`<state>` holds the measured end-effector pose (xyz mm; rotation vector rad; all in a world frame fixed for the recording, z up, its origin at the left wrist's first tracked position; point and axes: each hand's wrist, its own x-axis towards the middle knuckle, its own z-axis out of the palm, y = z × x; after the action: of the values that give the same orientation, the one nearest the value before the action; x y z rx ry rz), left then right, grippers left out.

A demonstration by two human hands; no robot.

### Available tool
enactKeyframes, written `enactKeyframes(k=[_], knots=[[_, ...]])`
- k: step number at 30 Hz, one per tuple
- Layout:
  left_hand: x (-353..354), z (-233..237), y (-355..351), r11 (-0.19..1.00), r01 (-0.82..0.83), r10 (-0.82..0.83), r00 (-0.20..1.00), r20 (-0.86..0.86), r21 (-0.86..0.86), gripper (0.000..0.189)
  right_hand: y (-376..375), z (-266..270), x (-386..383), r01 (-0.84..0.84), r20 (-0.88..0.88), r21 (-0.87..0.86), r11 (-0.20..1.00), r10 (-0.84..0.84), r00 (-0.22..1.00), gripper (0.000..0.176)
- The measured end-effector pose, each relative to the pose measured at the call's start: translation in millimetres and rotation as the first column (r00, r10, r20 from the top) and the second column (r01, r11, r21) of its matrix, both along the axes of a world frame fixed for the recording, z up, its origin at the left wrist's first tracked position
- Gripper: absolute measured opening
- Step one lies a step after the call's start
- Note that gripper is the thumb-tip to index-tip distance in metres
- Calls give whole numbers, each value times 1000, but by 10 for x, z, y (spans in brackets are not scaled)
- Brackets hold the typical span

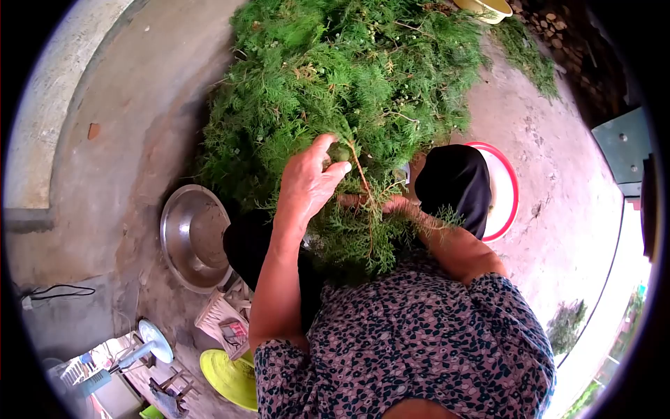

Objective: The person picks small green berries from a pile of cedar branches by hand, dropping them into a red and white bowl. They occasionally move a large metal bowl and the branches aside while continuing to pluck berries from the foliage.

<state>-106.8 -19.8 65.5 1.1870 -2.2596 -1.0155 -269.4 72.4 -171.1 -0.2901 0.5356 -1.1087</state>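
A cut conifer branch (369, 216) with a reddish-brown stem and feathery green leaves hangs over my lap. My left hand (307, 180) is curled near the top of its stem, thumb and fingers closed around a dark green clump of the foliage (339, 153). Lower down, my right hand (395, 204) reaches across behind the stem; its fingers appear wrapped around the branch, though leaves cover part of them. Directly in front of both hands rises a large heap of green conifer branches (349, 77).
A metal basin (197, 241) stands left of my knees, and a red-rimmed white basin (513, 188) sits to the right. A yellow basin (488, 7) is at the far edge. Behind me on the left are a yellow-green round object (227, 380) and a fan (155, 341).
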Motion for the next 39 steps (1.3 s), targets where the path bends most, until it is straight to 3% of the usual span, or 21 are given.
enactKeyframes(k=[2,4,6,11,14,18,20,21,22,23,24,25,26,27,28,30,32,34,36,37,39], knots=[[-6,-11,-15,1000,-4,3,998,60,9,39,53,27,14,8,-110,-5,1000,-8,994,38],[29,-124,-38,983,80,-63,993,103,-168,34,114,64,4,20,-235,-12,1000,-22,972,36],[60,-168,-22,971,71,-43,991,126,-230,31,160,65,-11,32,-363,-19,999,-37,931,33],[132,-267,-34,907,159,-67,969,240,-390,22,241,-144,-77,35,-672,-67,997,-71,737,27],[195,-245,-33,871,130,12,959,284,-474,20,295,-359,-139,25,-785,-94,995,-90,613,24],[393,-420,-129,795,55,138,953,269,-604,23,323,-674,-171,2,-866,-102,995,-89,492,21],[449,-486,-126,773,-53,300,908,291,-632,20,340,-839,-190,6,-879,-103,995,-94,467,20],[510,-522,-222,760,-200,446,852,273,-618,18,345,-915,-195,10,-881,-110,994,-103,462,19],[688,-556,-354,733,-303,453,885,104,-610,17,349,-1003,-210,18,-876,-120,993,-115,469,19],[832,-584,-460,706,-408,454,888,-72,-580,17,347,-1091,-228,27,-869,-131,991,-127,478,19],[862,-506,-462,830,-513,464,852,-241,-218,16,330,-1215,-243,39,-851,-141,989,-142,505,19],[890,-354,-436,855,-489,517,769,-375,175,17,304,-1364,-267,71,-815,-149,986,-163,555,19],[870,-216,-377,772,-402,620,644,-448,491,12,229,-1557,-288,108,-766,-173,979,-203,610,19],[851,-201,-330,744,-276,647,521,-556,608,11,153,-1800,-311,152,-695,-203,967,-251,674,19],[888,-234,-290,737,-126,643,434,-631,664,15,18,-1819,-226,231,-570,-282,931,-357,740,20],[980,-394,-224,713,163,628,285,-724,682,26,45,-1588,-491,204,-461,-90,975,-222,859,24],[1045,-473,-152,690,302,631,195,-751,658,27,13,-1452,-652,243,-114,44,969,-236,965,32],[1081,-475,-80,683,322,647,151,-748,656,27,-53,-1362,-791,239,337,182,954,-288,896,42],[1123,-448,-8,668,343,663,131,-738,661,25,-182,-1249,-855,185,584,233,955,-290,758,52],[1159,-482,7,671,343,660,128,-741,657,25,-282,-1096,-830,183,584,229,956,-285,760,52],[1220,-602,25,662,393,667,79,-741,638,23,-512,-688,-673,-30,206,63,998,16,978,51]])
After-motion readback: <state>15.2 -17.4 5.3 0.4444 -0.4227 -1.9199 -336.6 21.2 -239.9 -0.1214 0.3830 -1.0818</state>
